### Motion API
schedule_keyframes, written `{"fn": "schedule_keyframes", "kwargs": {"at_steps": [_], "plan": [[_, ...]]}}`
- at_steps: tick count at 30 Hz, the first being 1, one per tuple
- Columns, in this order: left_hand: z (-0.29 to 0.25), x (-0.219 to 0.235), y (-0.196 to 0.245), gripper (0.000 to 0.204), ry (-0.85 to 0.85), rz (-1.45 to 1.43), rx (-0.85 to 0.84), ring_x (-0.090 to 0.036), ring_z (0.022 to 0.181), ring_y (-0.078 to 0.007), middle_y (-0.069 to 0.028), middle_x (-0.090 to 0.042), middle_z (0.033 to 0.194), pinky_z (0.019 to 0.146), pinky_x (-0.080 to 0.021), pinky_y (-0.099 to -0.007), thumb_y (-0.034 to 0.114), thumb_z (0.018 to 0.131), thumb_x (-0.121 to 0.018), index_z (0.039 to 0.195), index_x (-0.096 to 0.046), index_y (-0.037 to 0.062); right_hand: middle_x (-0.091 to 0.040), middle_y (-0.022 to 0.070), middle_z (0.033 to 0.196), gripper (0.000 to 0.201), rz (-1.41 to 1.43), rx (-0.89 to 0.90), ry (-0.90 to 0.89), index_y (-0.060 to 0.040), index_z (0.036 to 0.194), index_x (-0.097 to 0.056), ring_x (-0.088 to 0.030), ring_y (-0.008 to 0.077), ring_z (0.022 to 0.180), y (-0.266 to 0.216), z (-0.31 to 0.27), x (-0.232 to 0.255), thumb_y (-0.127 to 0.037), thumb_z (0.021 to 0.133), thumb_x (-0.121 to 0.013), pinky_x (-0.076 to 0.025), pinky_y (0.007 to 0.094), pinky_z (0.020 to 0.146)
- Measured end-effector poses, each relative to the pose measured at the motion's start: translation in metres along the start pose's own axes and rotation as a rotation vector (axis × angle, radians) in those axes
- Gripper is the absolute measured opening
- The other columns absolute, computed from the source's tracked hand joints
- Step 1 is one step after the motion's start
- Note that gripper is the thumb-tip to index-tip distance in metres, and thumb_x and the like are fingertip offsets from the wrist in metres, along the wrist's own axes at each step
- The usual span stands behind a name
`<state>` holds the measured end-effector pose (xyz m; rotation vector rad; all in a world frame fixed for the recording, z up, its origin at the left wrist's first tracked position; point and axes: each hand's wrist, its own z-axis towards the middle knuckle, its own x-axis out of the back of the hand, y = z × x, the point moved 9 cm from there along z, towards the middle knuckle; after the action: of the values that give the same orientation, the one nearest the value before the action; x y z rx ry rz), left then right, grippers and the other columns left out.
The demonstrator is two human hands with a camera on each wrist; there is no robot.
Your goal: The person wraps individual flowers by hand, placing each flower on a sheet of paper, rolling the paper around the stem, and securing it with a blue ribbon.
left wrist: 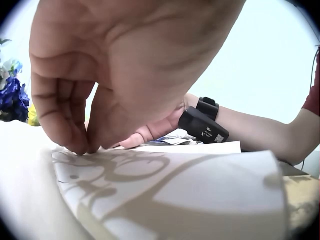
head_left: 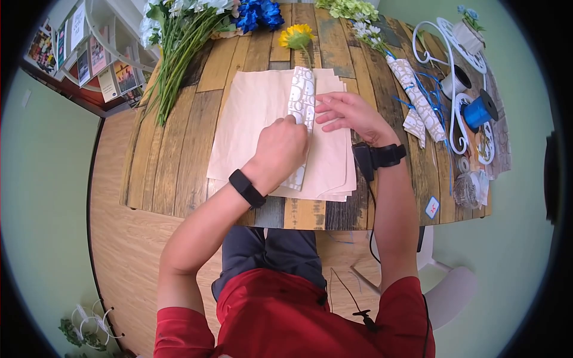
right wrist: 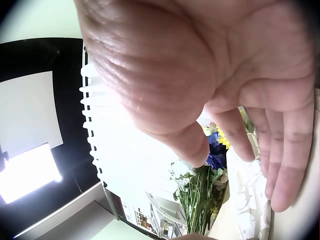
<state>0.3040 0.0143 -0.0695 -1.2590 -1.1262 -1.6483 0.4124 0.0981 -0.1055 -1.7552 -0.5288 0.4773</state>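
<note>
A yellow flower (head_left: 296, 37) lies with its stem wrapped in white patterned paper (head_left: 302, 89), on stacked light pink sheets (head_left: 250, 113). My left hand (head_left: 282, 146) pinches the wrap's edge around its middle; in the left wrist view the thumb and fingertips of the hand (left wrist: 115, 75) meet on the patterned paper (left wrist: 190, 195). Just right of the wrap, my right hand (head_left: 352, 116) has its fingers extended and spread. The right wrist view shows the fingers of that hand (right wrist: 240, 85) straight beside the patterned roll (right wrist: 247, 200); whether they touch it is unclear.
Long green stems with white and blue flowers (head_left: 185, 59) lie at the back left. To the right are another patterned roll (head_left: 418, 95), a blue ribbon spool (head_left: 479, 112), a white metal stand (head_left: 450, 53) and a numbered card (head_left: 432, 207) near the table's front edge.
</note>
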Motion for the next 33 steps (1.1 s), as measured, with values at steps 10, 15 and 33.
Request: {"fn": "schedule_keyframes", "kwargs": {"at_steps": [10,15,33], "plan": [[0.005,0.009,-0.011,0.02,-0.078,-0.12,0.187,-0.067,0.074,-0.0369,-0.0221,-0.067,0.075,0.069,-0.054,-0.0429,0.018,0.074,-0.069,0.081,-0.068,-0.0008,-0.062,0.0177,0.114,0.048,0.109,0.003,-0.046,0.0064,0.128,-0.051,-0.066,0.0214,0.098,0.001,0.0,0.0,-0.032,0.099,-0.055,-0.057,0.032,0.084],[0.002,0.006,-0.029,0.02,-0.103,-0.224,0.236,-0.068,0.078,-0.0349,-0.0191,-0.07,0.082,0.072,-0.054,-0.0396,0.015,0.073,-0.067,0.087,-0.071,0.0004,-0.061,0.0182,0.115,0.05,0.114,0.006,-0.042,0.0061,0.129,-0.051,-0.066,0.0227,0.099,0.003,0.001,0.0,-0.033,0.099,-0.056,-0.057,0.0327,0.085],[-0.013,0.004,-0.031,0.045,-0.135,-0.214,0.203,-0.068,0.08,-0.0335,-0.0163,-0.07,0.084,0.073,-0.053,-0.0401,0.031,0.07,-0.081,0.098,-0.065,-0.0002,-0.056,0.0148,0.111,0.043,0.218,-0.059,-0.278,-0.0048,0.137,-0.048,-0.068,0.024,0.089,0.006,-0.006,-0.03,-0.029,0.101,-0.052,-0.058,0.0326,0.074]]}}
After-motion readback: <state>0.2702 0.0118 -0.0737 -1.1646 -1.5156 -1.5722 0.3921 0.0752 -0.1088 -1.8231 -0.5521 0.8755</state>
